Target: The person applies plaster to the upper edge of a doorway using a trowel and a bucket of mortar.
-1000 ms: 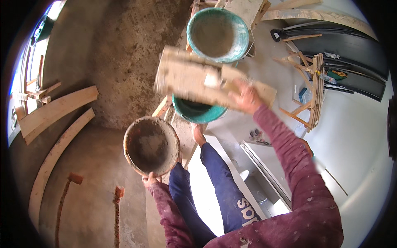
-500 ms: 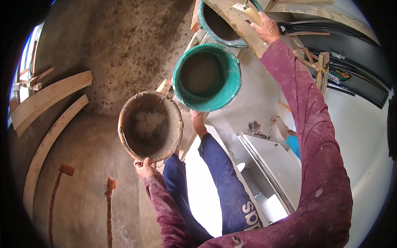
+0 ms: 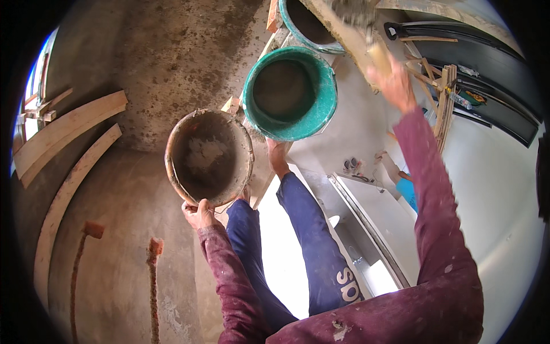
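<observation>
My left hand [image 3: 199, 215] grips the near rim of a mortar-crusted bucket [image 3: 170, 163], which has a patch of grey mortar at its bottom. My right hand [image 3: 395, 86], blurred by motion, is closed round the pale handle of a trowel [image 3: 378, 57]. Its smeared blade carries grey mortar and is over a plank [image 3: 329, 26] at the top. Between the two hands a green bucket [image 3: 325, 109] stands with dark wet mortar inside. Behind it a second green bucket [image 3: 285, 17] is partly cut off by the frame and the plank.
My bare feet [image 3: 278, 155] are on a narrow support high above the floor. Below right, another person's leg and blue clothing [image 3: 407, 192] show near a white ledge [image 3: 372, 212]. Curved boards [image 3: 74, 132] are at the left; wooden props [image 3: 446, 106] and black panels [image 3: 487, 69] are at the right.
My right hand has swung nearer and to the right with the trowel, whose blade now shows a load of mortar. My left hand keeps its hold on the crusted bucket.
</observation>
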The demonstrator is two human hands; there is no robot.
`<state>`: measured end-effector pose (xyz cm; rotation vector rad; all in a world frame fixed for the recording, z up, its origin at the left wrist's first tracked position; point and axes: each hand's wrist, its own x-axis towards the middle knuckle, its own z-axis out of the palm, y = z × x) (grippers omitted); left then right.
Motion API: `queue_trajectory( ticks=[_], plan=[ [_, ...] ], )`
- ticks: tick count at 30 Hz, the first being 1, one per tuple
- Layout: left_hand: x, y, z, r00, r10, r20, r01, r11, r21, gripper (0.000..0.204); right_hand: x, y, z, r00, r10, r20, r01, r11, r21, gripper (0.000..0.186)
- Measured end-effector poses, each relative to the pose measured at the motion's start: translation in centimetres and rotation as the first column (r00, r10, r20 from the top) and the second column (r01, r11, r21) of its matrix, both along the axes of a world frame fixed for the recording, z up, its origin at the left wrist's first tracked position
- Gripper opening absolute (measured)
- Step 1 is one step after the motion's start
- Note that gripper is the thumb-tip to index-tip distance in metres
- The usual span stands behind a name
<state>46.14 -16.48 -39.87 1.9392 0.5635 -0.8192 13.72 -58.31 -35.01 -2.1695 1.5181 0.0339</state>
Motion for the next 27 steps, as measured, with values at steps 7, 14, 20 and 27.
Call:
queue_trajectory(
  ticks=[7, 14, 20, 27],
  plan=[
    [0.1, 0.1, -1.6, 0.964, -0.219, 0.149, 0.217, 0.976, 0.035, 0.034, -1.4, 15.8, 3.4, 0.996, -0.056, -0.073, 0.081, 0.907, 0.414, 0.053],
    [0.1, -0.8, -1.1, 0.998, -0.057, 0.039, 0.058, 0.998, -0.023, 0.035, 7.9, 24.3, 1.6, 0.948, -0.169, 0.271, -0.104, 0.639, 0.762, 0.035],
    [1.0, 1.8, -1.5, 0.981, -0.188, 0.04, 0.187, 0.982, 0.033, 0.037, 9.9, 29.1, -5.6, 0.945, -0.22, 0.242, -0.024, 0.692, 0.722, 0.038],
    [1.5, 1.6, -0.3, 0.97, -0.237, 0.044, 0.233, 0.969, 0.084, 0.034, 0.5, 20.4, -13.0, -0.028, -0.999, 0.03, 0.714, 0.002, 0.701, 0.05]
  ],
)
